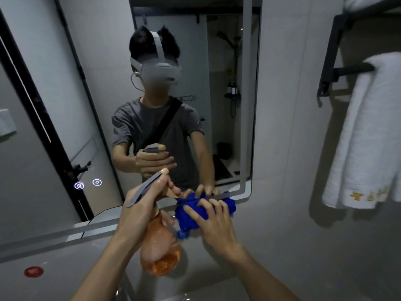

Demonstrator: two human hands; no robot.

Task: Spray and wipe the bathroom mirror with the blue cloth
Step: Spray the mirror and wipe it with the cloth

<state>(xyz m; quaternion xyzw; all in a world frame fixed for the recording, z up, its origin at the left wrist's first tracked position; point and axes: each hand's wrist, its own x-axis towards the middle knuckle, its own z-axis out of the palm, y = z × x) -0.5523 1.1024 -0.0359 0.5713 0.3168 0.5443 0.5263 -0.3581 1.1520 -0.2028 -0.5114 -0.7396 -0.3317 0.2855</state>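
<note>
At the mirror's (pixel 195 61) bottom right corner, right hand (pixel 214 222) has fingers spread over the bunched blue cloth (pixel 191 213), pressing it flat against the glass and lower frame. Not a closed fist, more a splayed press. Left hand (pixel 138 207) is wrapped around the neck of the orange spray bottle (pixel 160 255), fingers at the trigger, nozzle aimed at the glass just left of the cloth. Risks: cloth sits on the edge, so a stroke may run off onto the wall and skip the glass; a tail hangs loose and could drag. White towel (pixel 364 137) hangs near on the right; overspray could reach it.
</note>
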